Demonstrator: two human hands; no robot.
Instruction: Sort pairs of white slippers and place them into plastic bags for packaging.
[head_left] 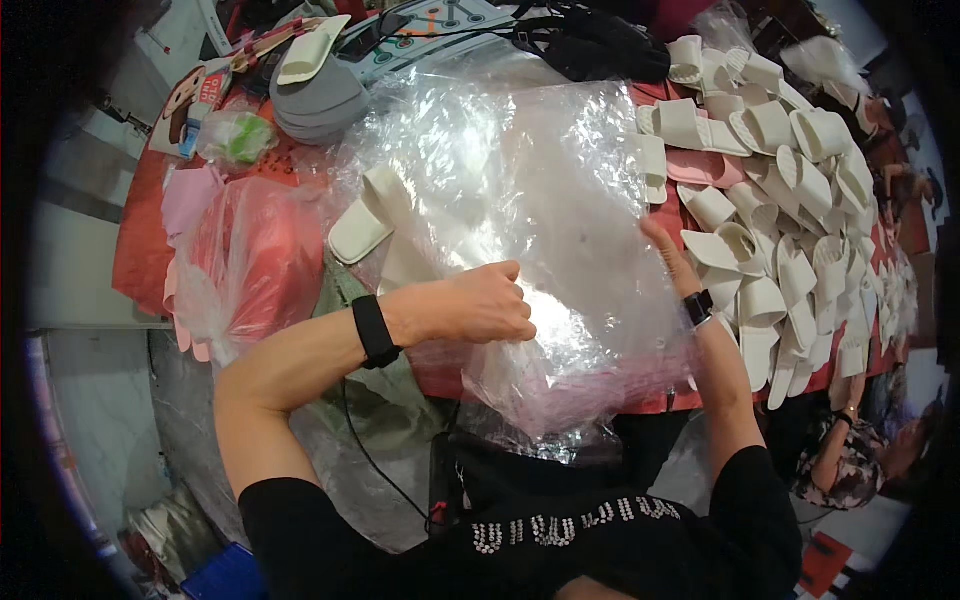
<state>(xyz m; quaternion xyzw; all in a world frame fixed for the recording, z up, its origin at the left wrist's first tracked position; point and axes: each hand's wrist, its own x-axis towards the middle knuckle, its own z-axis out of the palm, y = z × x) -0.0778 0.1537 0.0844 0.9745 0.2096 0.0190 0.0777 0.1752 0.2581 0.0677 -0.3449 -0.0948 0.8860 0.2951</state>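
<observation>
A pile of large clear plastic bags (580,190) covers the middle of the table, its pinkish near edge hanging toward me. My left hand (478,305) is closed in a fist over the bags, pinching the clear plastic; its fingertips are hidden underneath. Along the right side of the pile lies my right hand (672,262), fingers stretched out and touching the bag's edge. A white slide sandal (365,225) rests to the left of the bags, partly under plastic.
Many white slide sandals (760,210) are heaped at the right, with a pink one (705,167) among them. At left stand a bag of red-pink items (265,250) and stacked grey sole-shaped pieces (318,100). A black bag (590,45) lies at the back. Another person's arm (835,440) reaches in at right.
</observation>
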